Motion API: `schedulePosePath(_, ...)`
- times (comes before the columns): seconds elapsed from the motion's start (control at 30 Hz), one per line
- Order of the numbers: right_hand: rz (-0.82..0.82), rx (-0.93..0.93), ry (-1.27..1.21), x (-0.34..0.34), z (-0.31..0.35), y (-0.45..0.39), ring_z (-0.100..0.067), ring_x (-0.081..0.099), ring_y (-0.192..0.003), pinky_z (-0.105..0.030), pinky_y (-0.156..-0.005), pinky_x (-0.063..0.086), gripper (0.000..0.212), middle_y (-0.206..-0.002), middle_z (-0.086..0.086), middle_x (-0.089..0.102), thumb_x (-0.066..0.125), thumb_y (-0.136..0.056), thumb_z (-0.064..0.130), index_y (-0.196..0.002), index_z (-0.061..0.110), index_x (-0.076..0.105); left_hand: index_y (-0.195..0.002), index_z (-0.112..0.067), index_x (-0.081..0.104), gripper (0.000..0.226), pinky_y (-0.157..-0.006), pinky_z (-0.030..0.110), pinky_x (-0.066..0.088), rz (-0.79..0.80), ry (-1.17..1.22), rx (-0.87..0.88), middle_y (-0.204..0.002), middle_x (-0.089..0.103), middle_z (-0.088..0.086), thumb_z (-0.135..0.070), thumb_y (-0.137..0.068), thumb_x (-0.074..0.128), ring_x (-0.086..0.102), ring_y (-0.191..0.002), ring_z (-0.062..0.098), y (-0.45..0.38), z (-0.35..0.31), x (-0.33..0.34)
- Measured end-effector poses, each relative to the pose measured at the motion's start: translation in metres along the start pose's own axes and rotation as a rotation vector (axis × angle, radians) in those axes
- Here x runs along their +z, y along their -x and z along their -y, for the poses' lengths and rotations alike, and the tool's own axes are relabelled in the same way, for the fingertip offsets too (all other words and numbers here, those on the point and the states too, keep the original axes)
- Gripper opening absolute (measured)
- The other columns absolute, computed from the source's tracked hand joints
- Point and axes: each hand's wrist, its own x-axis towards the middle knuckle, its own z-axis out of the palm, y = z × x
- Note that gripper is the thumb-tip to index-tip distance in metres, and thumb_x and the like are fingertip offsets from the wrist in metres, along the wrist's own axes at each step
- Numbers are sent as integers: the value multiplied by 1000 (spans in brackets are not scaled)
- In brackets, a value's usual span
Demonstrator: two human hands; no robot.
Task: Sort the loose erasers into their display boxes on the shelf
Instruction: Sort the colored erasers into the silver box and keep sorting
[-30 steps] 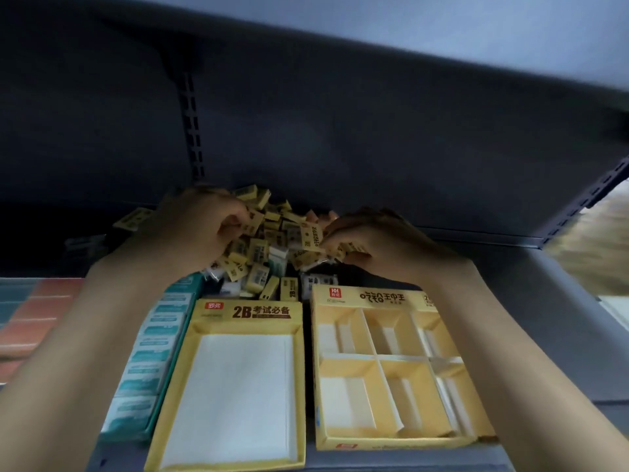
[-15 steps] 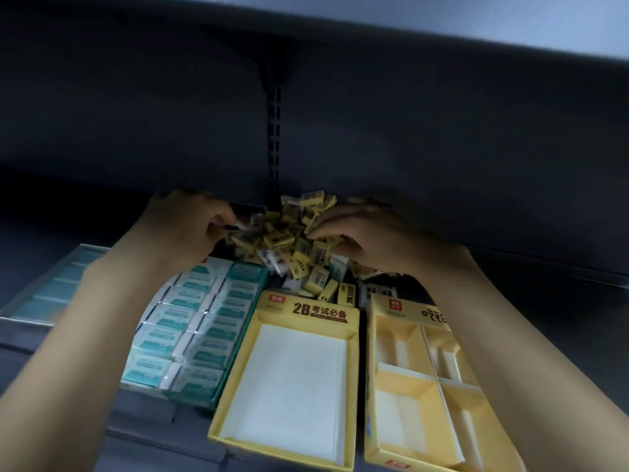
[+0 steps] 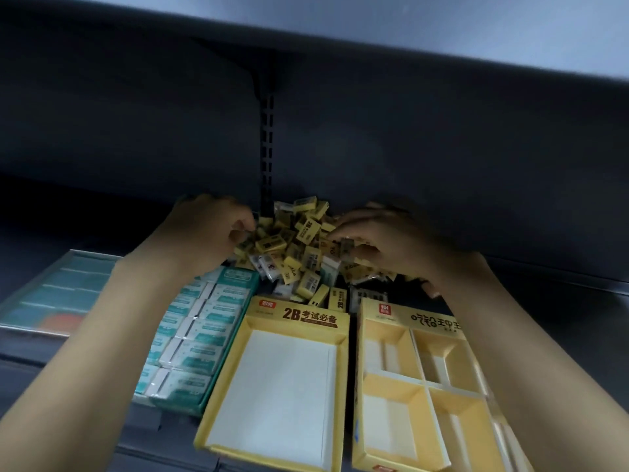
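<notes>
Yellow erasers (image 3: 299, 247) heaped between hands, left grip (image 3: 211, 229) and right grip (image 3: 381, 243) pinching some

left hand (image 3: 209, 229): fingers curled | right hand (image 3: 381, 243): fingers curled, palm down

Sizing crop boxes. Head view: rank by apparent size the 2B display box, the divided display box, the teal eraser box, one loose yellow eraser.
1-2. 2B display box and divided display box: look alike; the divided one is partly hidden by the right arm, so unranked.
3. Teal eraser box, partly hidden by the left arm.
4. Loose yellow eraser, far smallest.
</notes>
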Motion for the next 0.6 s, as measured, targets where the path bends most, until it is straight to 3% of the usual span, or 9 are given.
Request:
schedulePosePath(0.1, 11, 98, 37, -3, -22, 16, -14, 40, -122, -32, -99, 34, 47, -135, 12, 50, 61, -87, 14, -130, 33, 54, -101, -19, 69, 16, -75, 22, 36, -7, 27, 83, -104, 66, -2, -15, -90, 58, 59, -92, 13, -18, -20, 4)
schedulePosePath(0.33, 13, 319, 77, -5, -68, 64, -18, 38, -131, -39, -106, 34, 45, -140, 5, 47, 55, -91, 13, -132, 32, 51, -100, -16, 69, 16, -75, 26, 41, -56, 80, 203, -103, 66, 4, -12, -90, 58, 59, -90, 18, -42, -62, 14)
schedulePosePath(0.47, 92, 365, 109, 3, -79, 81, -19, 45, -122, -36, -99, 39, 38, -130, 3, 54, 57, -90, 17, -127, 29, 55, -93, -18, 71, 14, -74, 22, 34, -9, 68, 212, -100, 65, -3, -11, -88, 59, 56, -88, 12, -36, -65, 26)
schedulePosePath(0.6, 192, 398, 101, 14, -82, 83, -18, 50, -112, -29, -88, 39, 30, -121, 2, 55, 65, -86, 23, -115, 30, 62, -83, -17, 72, 10, -71, 22, 36, 71, 82, 178, -81, 56, -12, -10, -84, 65, 55, -81, 9, -24, -56, 26)
